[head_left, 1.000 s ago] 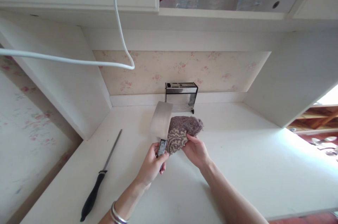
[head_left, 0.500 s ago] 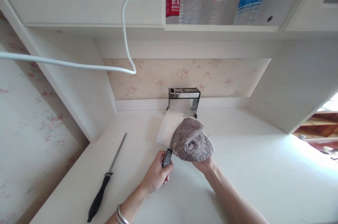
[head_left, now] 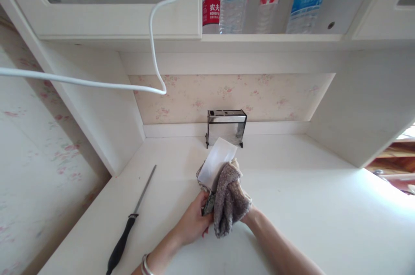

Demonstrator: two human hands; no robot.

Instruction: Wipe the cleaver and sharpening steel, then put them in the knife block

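Observation:
My left hand (head_left: 196,219) is closed round the dark handle of a cleaver. The broad, shiny blade of the cleaver (head_left: 218,160) points up and away from me. My right hand (head_left: 248,214) is mostly hidden behind a brown-grey cloth (head_left: 229,197) and grips it from the right. The cloth is folded round the lower part of the blade, with part of it behind the blade's left edge. A sharpening steel (head_left: 131,219) with a black handle lies on the counter to the left of my left hand.
An upright knife block (head_left: 227,113) with a black-and-silver slotted top stands at the back of the white counter (head_left: 292,206). A white cable (head_left: 113,84) hangs across the upper left. Bottles (head_left: 233,2) stand in the open cabinet above.
The cloth has moved from the blade's right side to wrap over it, front and behind. The cleaver blade has swung to the right. The sharpening steel lies where it was.

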